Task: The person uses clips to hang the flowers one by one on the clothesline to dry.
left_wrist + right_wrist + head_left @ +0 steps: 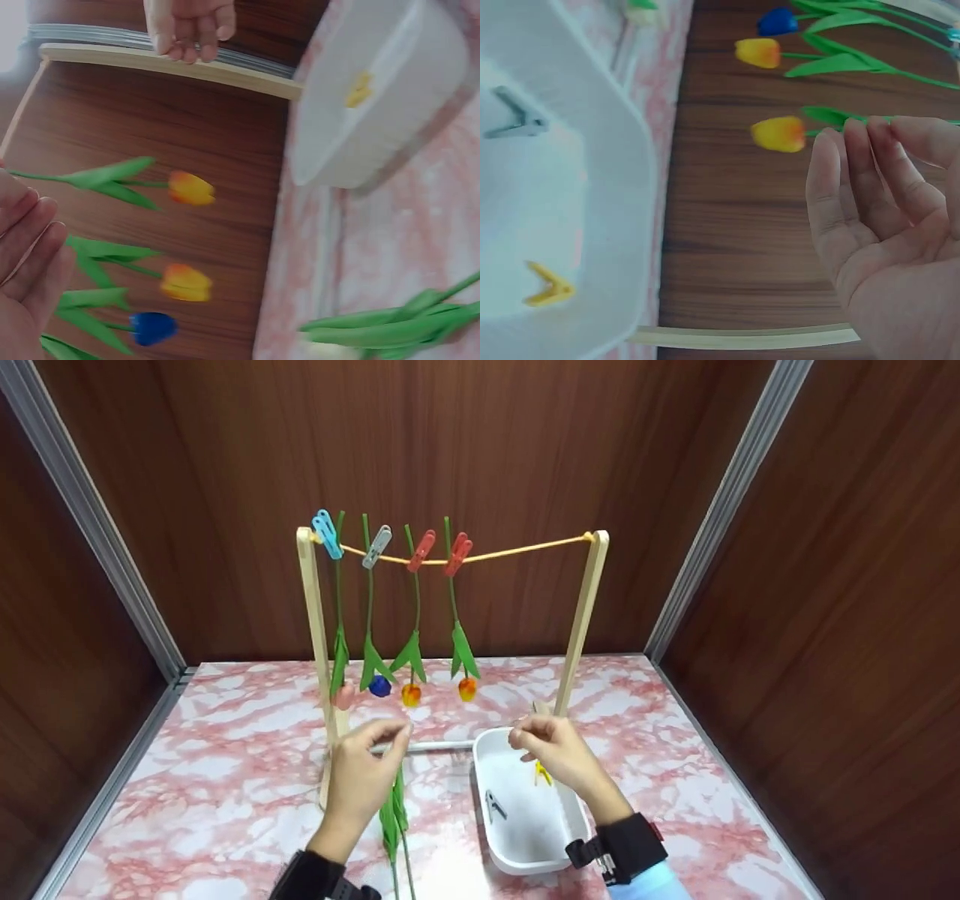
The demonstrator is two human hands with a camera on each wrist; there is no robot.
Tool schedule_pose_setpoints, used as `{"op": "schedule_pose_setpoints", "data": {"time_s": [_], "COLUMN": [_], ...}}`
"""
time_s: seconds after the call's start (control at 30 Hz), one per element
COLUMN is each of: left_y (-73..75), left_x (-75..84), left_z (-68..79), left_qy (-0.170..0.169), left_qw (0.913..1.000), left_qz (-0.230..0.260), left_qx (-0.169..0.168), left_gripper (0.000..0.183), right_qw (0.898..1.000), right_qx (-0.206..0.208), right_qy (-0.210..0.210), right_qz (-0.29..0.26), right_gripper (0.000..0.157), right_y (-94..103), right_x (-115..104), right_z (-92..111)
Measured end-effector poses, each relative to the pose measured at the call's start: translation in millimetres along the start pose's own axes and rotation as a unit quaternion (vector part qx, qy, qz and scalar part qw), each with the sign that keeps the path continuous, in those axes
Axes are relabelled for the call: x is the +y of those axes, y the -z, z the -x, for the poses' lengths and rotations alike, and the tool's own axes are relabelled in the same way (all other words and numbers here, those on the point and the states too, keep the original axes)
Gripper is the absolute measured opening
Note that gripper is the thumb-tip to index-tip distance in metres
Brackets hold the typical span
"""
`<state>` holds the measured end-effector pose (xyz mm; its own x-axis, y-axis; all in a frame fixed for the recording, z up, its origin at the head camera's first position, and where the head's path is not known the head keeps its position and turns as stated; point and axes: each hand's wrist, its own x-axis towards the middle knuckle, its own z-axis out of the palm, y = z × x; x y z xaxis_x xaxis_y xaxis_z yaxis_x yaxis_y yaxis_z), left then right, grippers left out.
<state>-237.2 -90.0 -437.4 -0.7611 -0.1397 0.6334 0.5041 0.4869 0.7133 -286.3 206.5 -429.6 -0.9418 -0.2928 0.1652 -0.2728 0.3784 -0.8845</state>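
Note:
My left hand [366, 769] hovers over the table with fingers loosely bent and nothing in its grasp. Below it lie loose artificial tulips [391, 821], their blooms hidden by the hand in the head view. My right hand [562, 754] is above the white tray [525, 840], fingers relaxed and holding nothing. Inside that tray are a grey clothespin [495, 805] and a yellow clothespin [543, 773]. Behind the hands, tulips hang head down from a cord [517, 553]: a pink tulip [344, 697], a blue tulip [380, 685] and two orange-yellow tulips [778, 134].
Clothespins in blue [327, 534], grey [377, 547] and red [458, 554] grip the stems at the cord. Wooden posts, left [319, 622] and right [582, 622], carry it. Brown panels [480, 450] enclose the marbled table [225, 780] at the back and sides.

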Motion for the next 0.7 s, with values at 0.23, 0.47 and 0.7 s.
{"op": "schedule_pose_setpoints", "data": {"time_s": [0.23, 0.47, 0.7], "left_y": [-12.4, -23.3, -32.2], "left_x": [-17.3, -22.1, -24.4], "left_z": [20.6, 30.2, 38.2], "left_qy": [0.025, 0.066, 0.068], "left_qw": [0.9974, 0.9905, 0.986], "left_qz": [-0.009, -0.022, -0.008], "left_qx": [-0.067, -0.119, -0.152], "left_gripper": [0.016, 0.018, 0.017], "right_qw": [0.995, 0.943, 0.883], "right_qx": [-0.046, -0.11, -0.147], "right_qy": [-0.018, -0.058, -0.135], "right_qz": [0.082, 0.309, 0.425], "right_gripper": [0.017, 0.022, 0.03], "right_y": [-9.1, -34.3, -68.1], "right_x": [21.5, 43.9, 116.8], "right_z": [-9.1, -29.8, -44.6]}}
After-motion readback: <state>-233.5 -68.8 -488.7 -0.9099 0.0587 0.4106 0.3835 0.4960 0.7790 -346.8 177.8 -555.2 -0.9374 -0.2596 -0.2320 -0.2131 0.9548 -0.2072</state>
